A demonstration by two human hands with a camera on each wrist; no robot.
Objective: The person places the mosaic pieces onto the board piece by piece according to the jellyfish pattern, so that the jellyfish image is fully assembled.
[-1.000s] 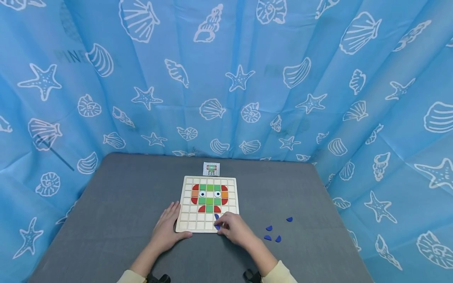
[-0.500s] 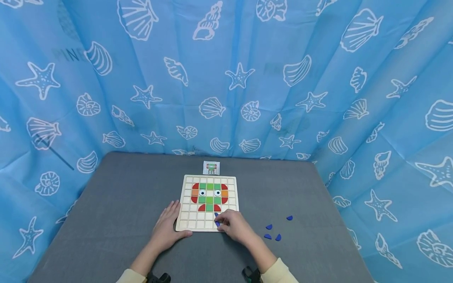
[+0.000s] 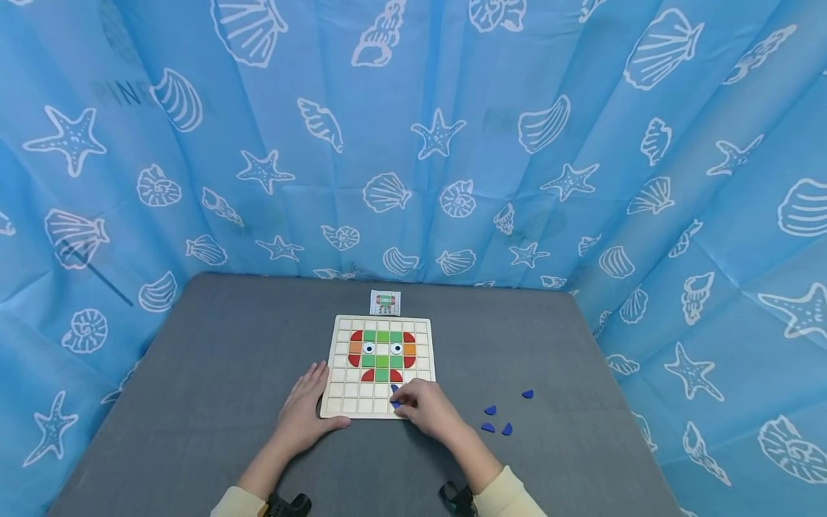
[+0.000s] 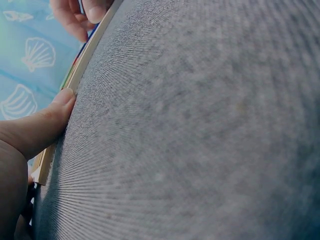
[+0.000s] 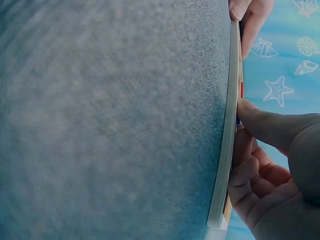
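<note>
A pale wooden grid board [image 3: 342,391] lies on the grey table, with a face-like pattern of red, green and orange tiles and two eye tiles. My left hand [image 3: 302,409] lies along the board's left side, fingers straight, its thumb [image 4: 47,122] against the near edge. Over the near right cells, my right hand [image 3: 431,411] pinches a blue half-round tile [image 3: 395,405] between thumb and fingers, partly hidden by them. Just beyond it, another blue tile [image 3: 394,388] sits on the board. In the right wrist view, a sliver of blue shows by the thumb [image 5: 265,122].
Several loose blue half-round tiles [image 3: 490,411] lie on the grey table [image 3: 258,345] to the right of the board. A small pattern card [image 3: 385,302] lies behind the board. A blue shell-print curtain [image 3: 413,143] hangs around the table's back and sides.
The blue tile in the right hand has turned steeper and shifted slightly away from me, towards the other blue tile. The left hand stays in place. The head view has tilted a little.
</note>
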